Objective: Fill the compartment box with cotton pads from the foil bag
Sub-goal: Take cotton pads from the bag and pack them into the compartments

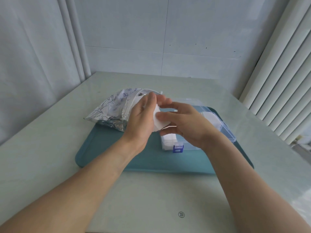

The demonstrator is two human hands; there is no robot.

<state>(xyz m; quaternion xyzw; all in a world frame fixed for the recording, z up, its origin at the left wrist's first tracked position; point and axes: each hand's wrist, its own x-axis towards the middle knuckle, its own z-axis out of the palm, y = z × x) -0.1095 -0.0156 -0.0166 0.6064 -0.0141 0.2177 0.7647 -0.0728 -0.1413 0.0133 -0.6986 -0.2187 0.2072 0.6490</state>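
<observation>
white cotton pads (159, 121) sit stacked between our two hands, held up just above the near end of the compartment box (198, 125). our left hand (143, 118) cups the stack from the left, fingers curved round its far edge and palm turned toward it. our right hand (183, 121) meets it from the right, with the fingers (166, 115) lying across the face of the stack and curled onto it, so both hands are gripping the same bundle of pads.

under the hands, the clear plastic box lies on a teal tray (117, 148), running away from us to the right. its near compartment shows white pads (168, 140) already inside, and another pale patch of pads (210, 117) shows in a compartment further back; we cannot tell how full the others are, since the right hand hides the middle. a blue latch (177, 148) stands at the near edge of the box.

to the left of the hands the foil bag (111, 111) lies on its side, partly on the tray's far left corner and partly on the table (151, 199). it is silver with dark blue line drawings, and its mouth faces the left hand, gaping open.

the table is pale and glossy. white wall panels rise behind it, a light curtain (33, 64) hangs at the left and vertical slats (286, 73) stand at the right.
</observation>
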